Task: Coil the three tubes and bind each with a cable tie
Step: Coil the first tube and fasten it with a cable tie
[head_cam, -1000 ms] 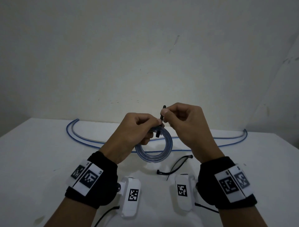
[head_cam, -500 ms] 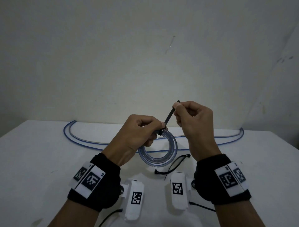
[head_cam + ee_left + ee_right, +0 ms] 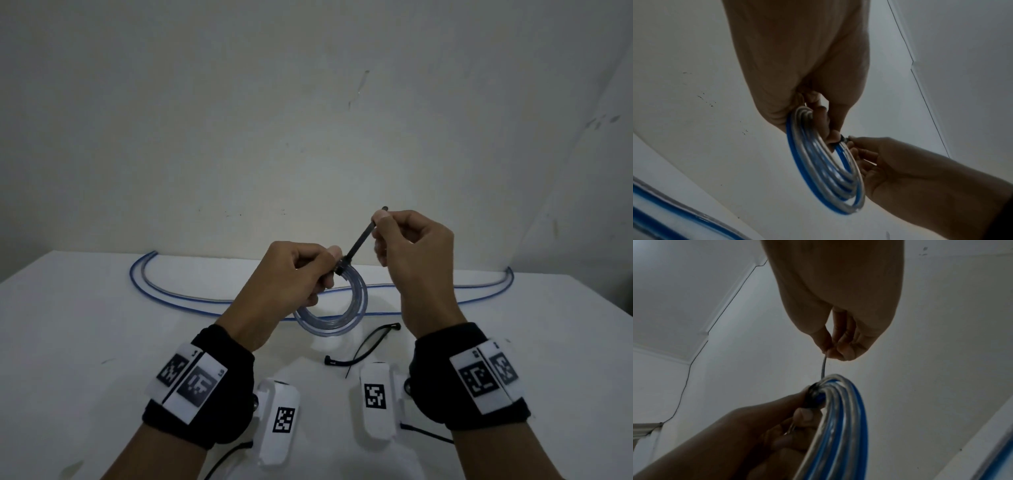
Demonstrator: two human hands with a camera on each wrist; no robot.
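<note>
Cinching the first coil, above the counter at frame centre.

Head view: left hand clamped round the coiled tube, thumb by the tie head; right hand pinching the cable tie tail, drawn up and right. Best pulled straight out of the head, coil turns kept flat and bunched. Tail longer and right hand higher than half a second ago. Two loose tubes along the far edge; spare ties lower centre. Left wrist view: coiled tube mid-frame under curled fingers. Right wrist view: right hand nipping the cable tie, coiled tube below.
</note>
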